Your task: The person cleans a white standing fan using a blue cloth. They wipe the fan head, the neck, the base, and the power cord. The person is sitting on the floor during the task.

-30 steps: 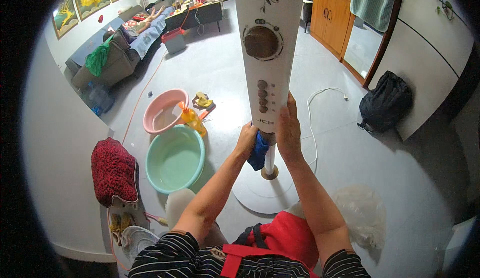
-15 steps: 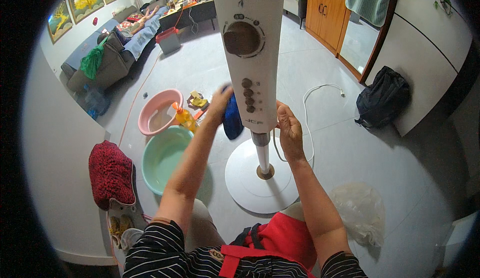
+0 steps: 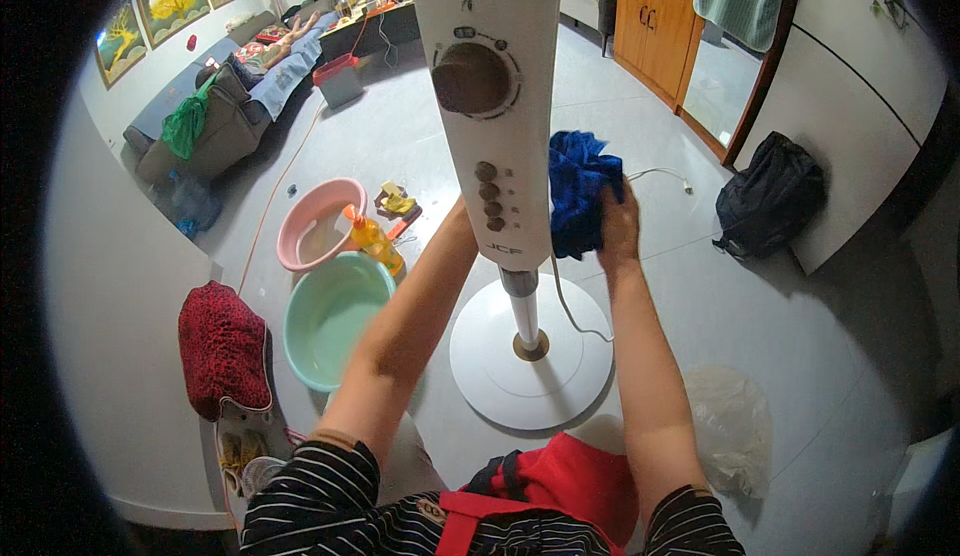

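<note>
Upright before me stands a white pedestal fan point(image 3: 500, 146), its panel bearing a large dark knob point(image 3: 473, 79) and several small buttons. The top is cut off by the view; below, a short pole meets the round white base point(image 3: 530, 401). To the right of the panel, my right hand point(image 3: 622, 231) is closed on a crumpled blue cloth point(image 3: 583, 196), held close to the panel's side. My left forearm reaches up to the panel's left edge, and the left hand is hidden behind it. A white power cord point(image 3: 570, 311) hangs beside the pole.
Left of the base are a green basin point(image 3: 325, 326), a pink basin point(image 3: 300, 236) and an orange spray bottle point(image 3: 373, 240). A red-black bundle point(image 3: 222, 351) lies farther left. On the right are a black backpack point(image 3: 770, 196) and a clear plastic bag point(image 3: 728, 426). Someone lies on the sofa point(image 3: 220, 136).
The blue cloth has passed from the panel's left side to its right, where my right hand now holds it. My left hand has gone out of sight behind the panel.
</note>
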`<control>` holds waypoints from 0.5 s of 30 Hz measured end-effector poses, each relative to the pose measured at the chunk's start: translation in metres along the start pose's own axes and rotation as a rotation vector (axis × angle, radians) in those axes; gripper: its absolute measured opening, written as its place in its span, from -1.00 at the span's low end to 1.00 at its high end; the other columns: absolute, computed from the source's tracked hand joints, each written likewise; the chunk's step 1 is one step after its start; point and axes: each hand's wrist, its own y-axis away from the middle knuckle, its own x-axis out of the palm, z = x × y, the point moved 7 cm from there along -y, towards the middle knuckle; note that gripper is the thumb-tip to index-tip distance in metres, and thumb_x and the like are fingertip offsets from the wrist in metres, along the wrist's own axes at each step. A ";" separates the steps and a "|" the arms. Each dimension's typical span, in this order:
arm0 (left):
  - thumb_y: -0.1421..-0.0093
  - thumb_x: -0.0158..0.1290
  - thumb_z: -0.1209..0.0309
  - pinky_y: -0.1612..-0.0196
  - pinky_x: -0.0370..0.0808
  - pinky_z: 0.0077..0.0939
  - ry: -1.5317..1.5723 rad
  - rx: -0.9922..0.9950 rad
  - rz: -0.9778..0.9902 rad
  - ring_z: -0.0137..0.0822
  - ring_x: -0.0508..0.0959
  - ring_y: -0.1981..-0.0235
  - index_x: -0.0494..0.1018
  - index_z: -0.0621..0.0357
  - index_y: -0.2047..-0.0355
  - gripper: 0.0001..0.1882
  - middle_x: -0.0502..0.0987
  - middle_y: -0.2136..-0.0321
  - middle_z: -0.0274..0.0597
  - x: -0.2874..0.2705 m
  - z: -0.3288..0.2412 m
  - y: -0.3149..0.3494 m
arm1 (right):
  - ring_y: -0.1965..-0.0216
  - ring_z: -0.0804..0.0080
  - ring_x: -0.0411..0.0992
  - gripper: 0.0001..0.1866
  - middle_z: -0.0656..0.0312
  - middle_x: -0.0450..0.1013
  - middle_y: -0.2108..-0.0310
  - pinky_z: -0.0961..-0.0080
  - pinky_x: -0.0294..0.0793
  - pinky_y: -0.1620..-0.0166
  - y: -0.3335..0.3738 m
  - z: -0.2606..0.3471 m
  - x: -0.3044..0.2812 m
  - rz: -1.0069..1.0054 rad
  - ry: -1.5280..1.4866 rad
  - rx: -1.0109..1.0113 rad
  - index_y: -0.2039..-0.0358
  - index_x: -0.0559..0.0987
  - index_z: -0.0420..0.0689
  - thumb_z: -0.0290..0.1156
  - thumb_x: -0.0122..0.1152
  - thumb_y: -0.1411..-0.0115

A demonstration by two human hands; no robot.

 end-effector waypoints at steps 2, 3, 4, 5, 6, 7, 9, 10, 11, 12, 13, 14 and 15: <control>-0.19 -0.10 0.23 0.20 0.41 -0.50 -0.874 0.111 -0.311 -0.32 0.45 0.21 0.37 0.23 0.22 -0.69 0.41 0.25 -0.09 -0.050 -0.003 0.030 | 0.32 0.46 0.41 -0.66 0.22 0.45 0.31 0.53 0.44 0.22 -0.006 0.014 -0.023 -0.108 -0.052 0.139 0.13 0.44 -0.18 -0.27 0.15 -0.13; -0.19 -0.11 0.27 0.22 0.38 -0.52 -0.163 0.025 -0.515 -0.35 0.43 0.26 0.32 0.24 0.21 -0.71 0.41 0.28 -0.11 -0.081 0.010 0.060 | 0.36 0.45 0.44 -0.68 0.22 0.46 0.34 0.52 0.47 0.26 -0.005 0.015 -0.024 -0.040 -0.177 0.221 0.15 0.45 -0.18 -0.27 0.12 -0.15; -0.20 -0.11 0.29 0.26 0.37 -0.56 0.107 0.049 -0.682 -0.38 0.42 0.29 0.29 0.26 0.18 -0.71 0.40 0.31 -0.14 -0.076 0.001 0.091 | 0.41 0.43 0.46 -0.70 0.21 0.47 0.37 0.51 0.49 0.29 0.000 0.020 -0.027 0.016 -0.283 0.289 0.18 0.47 -0.19 -0.27 0.09 -0.16; -0.20 -0.12 0.33 0.28 0.39 -0.53 0.014 0.156 -0.751 -0.38 0.43 0.31 0.30 0.24 0.19 -0.75 0.41 0.30 -0.12 -0.080 0.001 0.131 | 0.46 0.44 0.47 -0.73 0.20 0.47 0.41 0.52 0.54 0.39 0.018 0.030 -0.017 0.041 -0.265 0.374 0.24 0.49 -0.12 -0.20 0.01 -0.20; -0.21 -0.15 0.37 0.30 0.40 -0.53 -0.074 0.204 -0.627 -0.39 0.43 0.34 0.30 0.25 0.21 -0.78 0.42 0.28 -0.08 -0.066 0.003 0.165 | 0.47 0.44 0.47 -0.72 0.20 0.47 0.44 0.51 0.55 0.38 0.032 0.036 -0.011 0.107 -0.265 0.407 0.28 0.49 -0.13 -0.18 -0.01 -0.21; -0.21 -0.17 0.39 0.24 0.41 -0.50 -0.183 0.216 -0.427 -0.34 0.45 0.30 0.31 0.27 0.19 -0.77 0.42 0.25 -0.03 -0.039 0.006 0.195 | 0.44 0.44 0.48 -0.72 0.18 0.47 0.42 0.50 0.55 0.36 0.045 0.043 0.004 0.061 -0.276 0.429 0.28 0.48 -0.14 -0.19 -0.01 -0.21; -0.22 -0.19 0.41 0.12 0.39 -0.42 -0.511 0.190 -0.175 -0.22 0.46 0.18 0.26 0.32 0.08 -0.70 0.41 0.17 0.07 0.016 0.002 0.210 | 0.35 0.38 0.49 -0.66 0.11 0.47 0.34 0.49 0.57 0.33 0.051 0.023 0.015 0.134 -0.386 0.509 0.24 0.46 -0.18 -0.14 0.03 -0.19; -0.23 -0.21 0.41 0.05 0.38 -0.37 -0.721 0.166 -0.112 -0.15 0.45 0.11 0.22 0.35 -0.01 -0.63 0.40 0.13 0.11 0.040 0.004 0.205 | 0.29 0.33 0.48 -0.57 0.10 0.46 0.26 0.49 0.55 0.27 0.061 0.022 0.016 0.060 -0.219 0.544 0.18 0.44 -0.20 -0.09 0.10 -0.14; -0.23 -0.21 0.42 0.01 0.34 -0.36 -0.659 0.073 -0.154 -0.10 0.43 0.06 0.13 0.36 -0.08 -0.58 0.39 0.11 0.15 0.038 0.025 0.202 | 0.24 0.33 0.46 -0.53 0.14 0.45 0.23 0.46 0.50 0.18 0.064 0.003 0.018 0.159 -0.173 0.586 0.13 0.43 -0.19 -0.09 0.15 -0.08; -0.23 -0.22 0.43 -0.04 0.31 -0.35 -0.594 -0.007 -0.186 -0.06 0.40 0.01 0.04 0.37 -0.14 -0.51 0.37 0.08 0.18 0.036 0.044 0.195 | 0.20 0.33 0.43 -0.48 0.17 0.44 0.20 0.42 0.45 0.09 0.062 -0.012 0.018 0.258 -0.125 0.610 0.08 0.43 -0.17 -0.10 0.21 -0.03; -0.23 -0.22 0.42 0.01 0.33 -0.35 -0.579 0.059 -0.143 -0.03 0.42 0.05 -0.05 0.34 -0.18 -0.46 0.36 0.08 0.22 0.045 0.036 0.190 | 0.16 0.33 0.41 -0.42 0.16 0.42 0.17 0.40 0.39 0.03 0.069 -0.004 0.033 0.326 0.025 0.558 0.04 0.41 -0.14 -0.12 0.28 0.04; -0.23 -0.22 0.42 0.03 0.34 -0.34 -0.526 -0.032 -0.152 -0.03 0.43 0.07 -0.05 0.32 -0.18 -0.46 0.37 0.10 0.23 0.046 0.037 0.186 | 0.11 0.32 0.39 -0.35 0.15 0.41 0.15 0.38 0.34 -0.03 0.075 0.006 0.047 0.391 0.175 0.503 0.00 0.39 -0.10 -0.15 0.35 0.11; -0.23 -0.22 0.42 0.05 0.35 -0.33 -0.470 -0.127 -0.163 -0.03 0.45 0.09 -0.04 0.30 -0.18 -0.47 0.38 0.11 0.23 0.047 0.038 0.185 | 0.05 0.33 0.34 -0.32 0.12 0.39 0.11 0.35 0.26 -0.09 0.080 0.006 0.053 0.458 0.160 0.522 -0.04 0.38 -0.04 -0.24 0.38 0.15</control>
